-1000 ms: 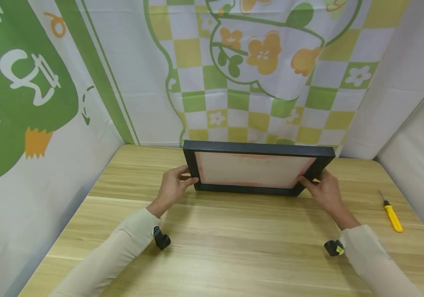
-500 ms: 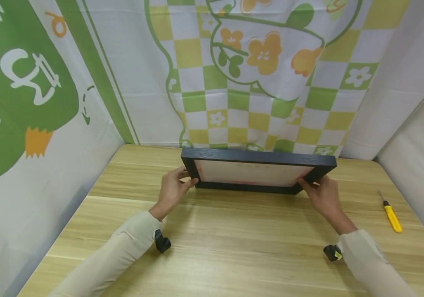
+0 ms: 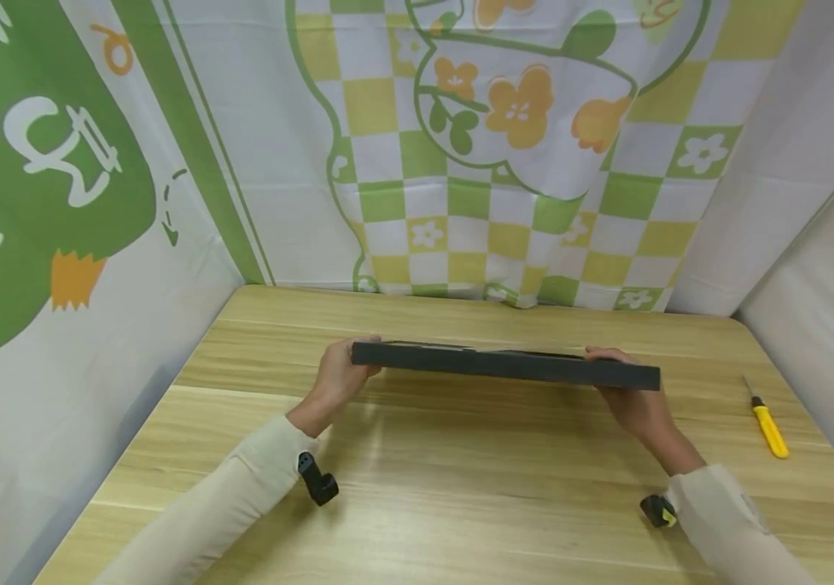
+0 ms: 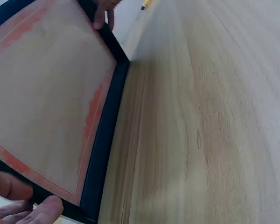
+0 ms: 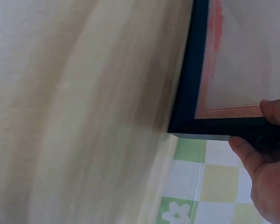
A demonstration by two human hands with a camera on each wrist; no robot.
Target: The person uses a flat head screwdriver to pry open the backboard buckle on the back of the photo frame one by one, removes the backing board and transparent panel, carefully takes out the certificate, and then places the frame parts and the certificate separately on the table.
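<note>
We are holding the black frame (image 3: 506,363) in between | left grip (image 3: 334,378) pinching its left side | right grip (image 3: 636,409) pinching its right side

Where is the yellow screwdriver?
In the head view, the yellow screwdriver lies on the table near its right edge, right of the right hand gripping the black frame.

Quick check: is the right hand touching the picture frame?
Touching. The right wrist view shows the right hand gripping the picture frame, one digit over its front, another against the outer edge.
</note>
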